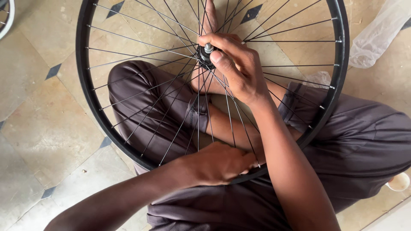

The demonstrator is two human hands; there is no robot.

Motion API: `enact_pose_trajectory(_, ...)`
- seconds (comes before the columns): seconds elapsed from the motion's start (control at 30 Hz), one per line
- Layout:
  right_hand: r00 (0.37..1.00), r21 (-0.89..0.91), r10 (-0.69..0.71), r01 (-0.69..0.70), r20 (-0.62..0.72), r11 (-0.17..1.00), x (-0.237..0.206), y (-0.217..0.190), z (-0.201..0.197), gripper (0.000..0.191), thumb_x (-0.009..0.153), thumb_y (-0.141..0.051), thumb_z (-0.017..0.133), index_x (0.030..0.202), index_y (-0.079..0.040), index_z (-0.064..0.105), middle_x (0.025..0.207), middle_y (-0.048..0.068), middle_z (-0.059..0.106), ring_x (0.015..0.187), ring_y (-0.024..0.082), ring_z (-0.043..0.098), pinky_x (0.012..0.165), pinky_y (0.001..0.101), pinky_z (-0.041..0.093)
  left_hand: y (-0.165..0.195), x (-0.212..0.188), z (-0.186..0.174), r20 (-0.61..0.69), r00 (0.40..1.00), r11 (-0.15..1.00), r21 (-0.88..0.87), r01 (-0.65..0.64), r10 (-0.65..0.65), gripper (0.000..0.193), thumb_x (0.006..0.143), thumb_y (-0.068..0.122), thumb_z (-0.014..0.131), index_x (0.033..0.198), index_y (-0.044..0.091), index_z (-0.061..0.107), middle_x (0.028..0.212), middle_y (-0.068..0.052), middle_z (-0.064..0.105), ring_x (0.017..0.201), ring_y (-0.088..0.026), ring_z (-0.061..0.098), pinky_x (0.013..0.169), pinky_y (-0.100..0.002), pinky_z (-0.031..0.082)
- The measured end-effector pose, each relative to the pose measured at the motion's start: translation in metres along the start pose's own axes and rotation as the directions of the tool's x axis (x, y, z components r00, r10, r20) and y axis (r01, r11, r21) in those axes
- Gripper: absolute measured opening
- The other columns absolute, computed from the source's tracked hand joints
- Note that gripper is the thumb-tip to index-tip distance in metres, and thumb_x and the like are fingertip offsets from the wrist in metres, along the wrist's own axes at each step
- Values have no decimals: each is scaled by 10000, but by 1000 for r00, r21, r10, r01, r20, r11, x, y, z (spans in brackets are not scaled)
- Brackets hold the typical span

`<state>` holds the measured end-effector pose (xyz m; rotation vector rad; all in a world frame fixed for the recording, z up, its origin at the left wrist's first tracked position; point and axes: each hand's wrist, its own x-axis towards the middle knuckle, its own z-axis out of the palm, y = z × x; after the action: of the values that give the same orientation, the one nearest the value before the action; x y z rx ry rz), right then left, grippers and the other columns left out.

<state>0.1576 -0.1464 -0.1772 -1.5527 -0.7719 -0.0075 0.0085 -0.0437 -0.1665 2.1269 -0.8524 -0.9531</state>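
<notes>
A black bicycle wheel rim [87,92] with thin metal spokes lies flat over my crossed legs. At its centre is the hub with a metal axle end [208,48]. My right hand [239,70] reaches in from below and its thumb and fingers pinch around the hub axle. My left hand [218,164] grips the near edge of the rim at the bottom, fingers curled over it among the spokes.
I sit cross-legged in dark grey trousers [364,141] on a beige tiled floor [38,124]. A clear plastic bag [381,30] lies at the upper right. Part of another wheel [5,17] shows at the top left corner. A small white cup [400,182] sits at the right edge.
</notes>
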Motion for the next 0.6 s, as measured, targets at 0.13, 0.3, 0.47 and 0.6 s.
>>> enact_pose_trajectory(0.13, 1000, -7, 5, -5, 1, 1000, -1, 1, 0, 381, 1113, -296, 537, 1366, -36, 653, 1261, 127, 701, 1174, 200, 669, 1046, 326, 522, -4, 1, -4, 45, 989, 987, 78, -141, 138, 488, 878, 24, 650, 1337, 71, 491, 889, -121, 686, 845, -321, 705, 709, -455, 550)
enact_pose_trajectory(0.3, 998, -51, 70, -71, -6, 996, 0, 2, 1, 377, 1088, -294, 551, 1347, -50, 673, 1218, 112, 711, 1110, 191, 658, 999, 324, 522, -12, 1, -8, 10, 973, 971, -64, -228, 229, 344, 888, 26, 656, 1205, 77, 533, 929, -73, 703, 873, -266, 719, 736, -424, 548)
enact_pose_trajectory(0.47, 1000, -27, -8, 8, -9, 1000, 1, 3, -1, 359, 1113, -292, 558, 1368, -57, 653, 1262, 101, 714, 1180, 189, 662, 1054, 324, 530, -15, 1, -5, -23, 959, 953, -110, -282, 282, 402, 811, -19, 671, 1183, 71, 549, 980, -56, 704, 929, -247, 720, 768, -391, 571)
enact_pose_trajectory(0.6, 1000, -59, 25, -25, 1, 998, 8, -4, 1, 348, 1111, -283, 570, 1367, -65, 659, 1246, 82, 730, 1169, 176, 672, 1054, 307, 532, -17, 0, -3, -55, 960, 961, -26, -275, 273, 372, 843, 23, 702, 1176, 71, 544, 1022, -44, 724, 979, -238, 734, 782, -376, 585)
